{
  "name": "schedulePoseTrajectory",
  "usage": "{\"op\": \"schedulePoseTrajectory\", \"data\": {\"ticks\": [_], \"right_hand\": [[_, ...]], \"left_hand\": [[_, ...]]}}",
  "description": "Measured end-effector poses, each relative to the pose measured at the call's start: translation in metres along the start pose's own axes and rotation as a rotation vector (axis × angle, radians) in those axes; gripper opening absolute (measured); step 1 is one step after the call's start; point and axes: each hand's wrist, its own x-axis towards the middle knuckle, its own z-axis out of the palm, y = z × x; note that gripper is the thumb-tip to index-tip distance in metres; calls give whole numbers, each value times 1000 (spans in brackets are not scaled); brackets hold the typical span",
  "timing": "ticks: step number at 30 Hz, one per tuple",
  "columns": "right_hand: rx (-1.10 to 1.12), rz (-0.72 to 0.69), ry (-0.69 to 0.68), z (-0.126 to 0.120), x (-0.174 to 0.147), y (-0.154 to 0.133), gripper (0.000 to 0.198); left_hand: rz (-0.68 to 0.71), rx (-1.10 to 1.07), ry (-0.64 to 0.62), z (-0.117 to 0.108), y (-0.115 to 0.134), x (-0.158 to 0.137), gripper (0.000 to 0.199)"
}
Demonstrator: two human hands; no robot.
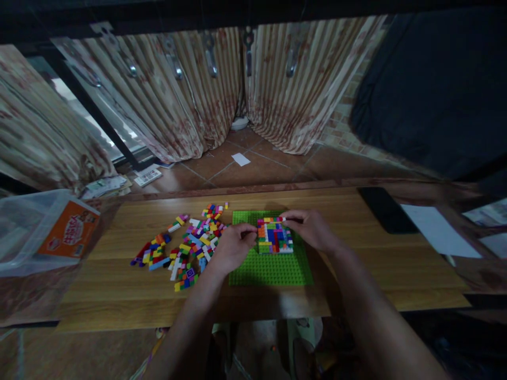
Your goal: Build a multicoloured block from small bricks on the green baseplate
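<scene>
A: How is the left hand [236,245] held?

B: Fingers curled, thumb and forefinger nearly together at the left side of the brick build [276,237]. Whether they grip or only touch it, I can't tell.

A: And the right hand [311,228]?

B: Thumb and forefinger are pinched on a small white brick [283,218] at the build's far right corner; the other fingers are bent in.

A: Any writing you can read?

B: An orange label [71,229] on the clear plastic bin [24,227], far left, carries large pale characters, too blurred for me to read surely. Print on a white packet [148,177] on the floor beyond the table [119,306] is too small.

A: Where does the build sit, and which way does it lie?

B: On the far, middle part of the green baseplate [245,274], its sides running roughly along the plate's edges. It looks close to square, so I can't name a long axis. Loose bricks [194,243] are spread left of the plate; a dark flat slab [388,211] lies far right.
</scene>
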Motion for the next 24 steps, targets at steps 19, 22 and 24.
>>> {"op": "schedulePoseTrajectory", "data": {"ticks": [19,22,24], "right_hand": [[176,214,130,19,5,-13,39],[196,224,146,21,3,-13,38],[191,217,152,22,2,-12,37]], "left_hand": [[1,-127,38,-5,6,-3,17],[-4,-184,39,-4,6,-2,18],[-27,-248,43,-4,8,-2,17]]}}
